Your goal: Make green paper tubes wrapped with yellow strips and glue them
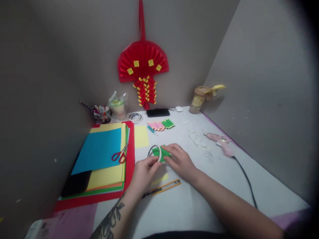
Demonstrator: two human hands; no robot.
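My left hand [144,172] and my right hand [179,160] meet at the middle of the white table [189,205]. Between them lies a small green paper piece [161,152] with a roll of thin tape [154,151] standing against it. The left fingers pinch the lower edge of the tape roll. The right hand's fingers curl over and press on the green paper. A yellow craft knife [161,188] and a yellow paper strip [159,179] lie just below the hands.
A stack of coloured paper [104,159] with red scissors [120,155] lies left. Rolled pink and green paper tubes [160,125], a yellow sheet [141,136], a tape roll [135,117] and a phone [158,112] sit behind. A pink glue gun [220,142] with cord lies right. A red paper fan [143,71] hangs on the wall.
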